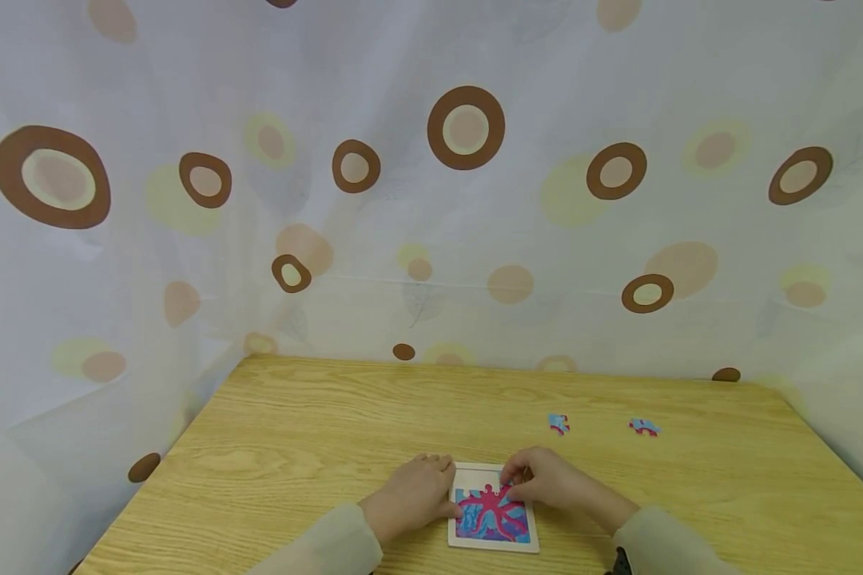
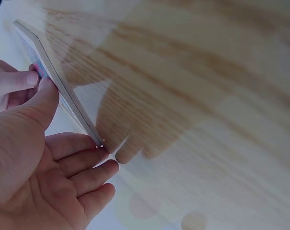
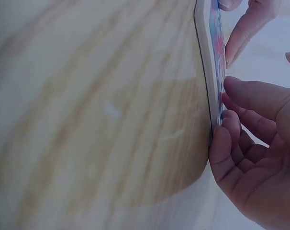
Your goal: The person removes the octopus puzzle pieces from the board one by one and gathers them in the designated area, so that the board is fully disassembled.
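In the head view, a flat puzzle tray (image 1: 492, 545) with a pale, four-sided rim sits on the table (image 1: 295, 447), close to the person. Puzzle pieces fill the lower part of it and make a pinkish-red octopus (image 1: 491, 501) with wavy arms, on blue and purple. Near the top of the tray, its plain pale bottom shows. The left hand (image 1: 417, 491) lies along the tray's left side, with its thumb on the edge and its fingers nearly straight. The right hand (image 1: 550, 479) is at the tray's upper right part, thumb and finger pinching a pink and blue puzzle piece (image 1: 506, 489) there. Two loose pieces, a blue and red one (image 1: 557, 423) and another with knobby edges (image 1: 643, 426), lie on the table past the tray, to the right, well apart from each other. The table is yellowish wood with wavy lines, and behind it hangs a creased pale sheet (image 1: 374, 72) with brown rings and soft spots. In the left wrist view, the left thumb lies over the tray's thin side, and the other fingers are a little apart, by its corner. In the right wrist view, the right thumb and first finger are close together at the tray's edge, and the other fingers curl beside it.
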The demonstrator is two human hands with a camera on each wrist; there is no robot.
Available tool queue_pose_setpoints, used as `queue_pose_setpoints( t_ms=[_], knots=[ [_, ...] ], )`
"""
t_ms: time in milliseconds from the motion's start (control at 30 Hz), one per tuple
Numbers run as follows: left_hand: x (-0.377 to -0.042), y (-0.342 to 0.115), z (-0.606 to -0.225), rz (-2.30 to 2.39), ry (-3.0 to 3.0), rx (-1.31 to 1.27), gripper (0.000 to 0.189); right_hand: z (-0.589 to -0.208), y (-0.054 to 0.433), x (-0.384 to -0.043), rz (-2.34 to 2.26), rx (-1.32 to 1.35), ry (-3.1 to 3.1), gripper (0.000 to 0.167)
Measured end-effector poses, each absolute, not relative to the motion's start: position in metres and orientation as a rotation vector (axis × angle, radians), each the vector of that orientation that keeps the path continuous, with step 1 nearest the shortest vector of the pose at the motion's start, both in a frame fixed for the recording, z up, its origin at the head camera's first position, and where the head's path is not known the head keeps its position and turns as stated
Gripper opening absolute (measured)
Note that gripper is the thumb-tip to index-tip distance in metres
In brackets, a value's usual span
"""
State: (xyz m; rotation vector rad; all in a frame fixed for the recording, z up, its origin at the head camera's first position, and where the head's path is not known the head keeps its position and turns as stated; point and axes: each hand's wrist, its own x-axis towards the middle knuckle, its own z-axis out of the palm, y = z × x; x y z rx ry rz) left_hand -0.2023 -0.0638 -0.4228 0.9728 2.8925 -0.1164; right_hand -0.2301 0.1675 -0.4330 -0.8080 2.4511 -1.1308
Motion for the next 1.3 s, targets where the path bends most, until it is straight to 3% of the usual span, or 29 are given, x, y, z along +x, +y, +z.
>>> queue_pose_setpoints(
  t_ms=[500, 767, 1300],
  knots=[
    [-0.2016, -0.064, -0.4224, -0.112, 2.9, 0.993, 0.065, -0.4332, 0.1665, -0.2269, -1.112, -0.823, 2.535, 0.007],
    [-0.2016, -0.0644, -0.4214, -0.093, 2.891, 0.985, 0.065, -0.4339, 0.1684, -0.2276, -1.126, -0.799, 2.56, 0.025],
    [-0.2025, -0.0641, -0.4237, -0.093, 2.9, 0.99, 0.065, -0.4282, 0.1702, -0.2294, -1.121, -0.756, 2.466, 0.018]
  ],
)
